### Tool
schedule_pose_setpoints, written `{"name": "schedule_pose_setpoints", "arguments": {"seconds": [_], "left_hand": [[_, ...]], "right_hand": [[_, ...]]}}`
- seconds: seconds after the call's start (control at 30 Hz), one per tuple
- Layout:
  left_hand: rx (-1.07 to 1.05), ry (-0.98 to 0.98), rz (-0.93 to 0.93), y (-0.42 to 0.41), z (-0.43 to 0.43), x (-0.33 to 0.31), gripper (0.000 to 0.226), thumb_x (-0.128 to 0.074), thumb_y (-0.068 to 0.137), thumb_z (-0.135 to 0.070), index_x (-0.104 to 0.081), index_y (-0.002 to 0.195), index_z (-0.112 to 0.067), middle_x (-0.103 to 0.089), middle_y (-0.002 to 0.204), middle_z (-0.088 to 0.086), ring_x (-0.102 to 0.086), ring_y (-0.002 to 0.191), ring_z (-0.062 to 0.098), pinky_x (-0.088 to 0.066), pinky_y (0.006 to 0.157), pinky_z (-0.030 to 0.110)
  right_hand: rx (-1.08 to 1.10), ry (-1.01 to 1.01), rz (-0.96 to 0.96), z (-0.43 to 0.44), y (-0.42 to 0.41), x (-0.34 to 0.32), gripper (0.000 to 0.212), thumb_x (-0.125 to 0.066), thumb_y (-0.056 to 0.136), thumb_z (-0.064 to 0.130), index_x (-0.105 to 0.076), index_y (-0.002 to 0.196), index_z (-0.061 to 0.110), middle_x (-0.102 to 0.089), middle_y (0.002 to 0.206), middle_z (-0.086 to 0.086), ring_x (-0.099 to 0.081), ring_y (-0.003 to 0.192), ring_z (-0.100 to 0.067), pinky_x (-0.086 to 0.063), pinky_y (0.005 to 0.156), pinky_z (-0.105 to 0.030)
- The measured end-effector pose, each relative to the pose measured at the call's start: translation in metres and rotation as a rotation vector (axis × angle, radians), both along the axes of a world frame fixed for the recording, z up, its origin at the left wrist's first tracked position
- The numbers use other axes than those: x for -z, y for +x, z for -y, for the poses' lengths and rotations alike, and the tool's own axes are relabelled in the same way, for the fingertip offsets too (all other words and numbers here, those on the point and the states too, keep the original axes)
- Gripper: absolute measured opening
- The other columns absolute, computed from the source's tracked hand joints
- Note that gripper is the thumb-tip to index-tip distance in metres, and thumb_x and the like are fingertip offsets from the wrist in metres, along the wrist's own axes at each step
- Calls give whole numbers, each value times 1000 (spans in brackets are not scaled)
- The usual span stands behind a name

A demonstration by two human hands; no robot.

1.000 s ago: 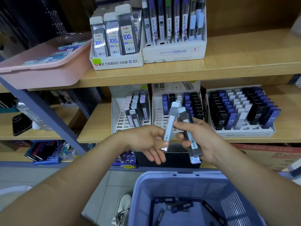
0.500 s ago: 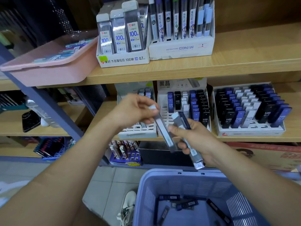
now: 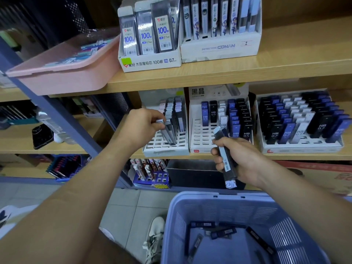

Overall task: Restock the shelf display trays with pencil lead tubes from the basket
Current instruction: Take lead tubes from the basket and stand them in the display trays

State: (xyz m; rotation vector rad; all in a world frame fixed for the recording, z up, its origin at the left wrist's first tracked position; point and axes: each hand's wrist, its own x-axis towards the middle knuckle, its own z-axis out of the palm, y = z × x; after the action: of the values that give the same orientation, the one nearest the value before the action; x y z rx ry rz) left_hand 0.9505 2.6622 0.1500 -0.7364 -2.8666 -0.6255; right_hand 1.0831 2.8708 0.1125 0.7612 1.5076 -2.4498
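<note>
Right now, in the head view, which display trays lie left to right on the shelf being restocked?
Grey-tube tray, where the left hand grips a tube → HB 0.5 tray → HB 0.7 tray.

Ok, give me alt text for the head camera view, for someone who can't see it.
A person's left hand pinches a pencil lead tube tilted at the left slotted tray on a wooden shelf, while the right hand grips more tubes. A blue basket below holds loose tubes; fuller trays stand alongside.

Two hands [image 3: 144, 122] [image 3: 240, 161], one basket [image 3: 224, 206]
</note>
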Motion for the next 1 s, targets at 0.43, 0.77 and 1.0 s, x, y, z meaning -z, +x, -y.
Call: {"name": "schedule_pose_setpoints", "arguments": {"seconds": [0.43, 0.77, 1.0], "left_hand": [[83, -80, 70, 8, -15, -12, 26, -72, 83, -21, -73, 108, -15, -69, 114, 4, -63, 105, 14, -45, 90, 20], [114, -171, 108, 2, -16, -1, 23, -58, 94, -13, -70, 113, -9, -70, 112, 10, -65, 96, 20, -53, 89, 36], [-11, -12, -31, 5, -20, 10, 6, -68, 87, -13, -69, 93, -13, -67, 85, 2, -62, 79, 19, -53, 77, 33]], "right_hand": [[-21, 38, -32, 2, 5, -2, 17, -62, 95, 24, -59, 103, 9, -57, 68, -7, -48, 47, -14, -39, 36, -20], [-11, 58, -36, 0, 7, -2, 28, -63, 94, 27, -59, 113, 7, -58, 67, -6, -50, 45, -13, -40, 36, -20], [-14, 32, -24, 1, 6, -3, 30, -65, 93, 29, -59, 112, 6, -55, 70, -6, -46, 43, -11, -37, 34, -17]]}}
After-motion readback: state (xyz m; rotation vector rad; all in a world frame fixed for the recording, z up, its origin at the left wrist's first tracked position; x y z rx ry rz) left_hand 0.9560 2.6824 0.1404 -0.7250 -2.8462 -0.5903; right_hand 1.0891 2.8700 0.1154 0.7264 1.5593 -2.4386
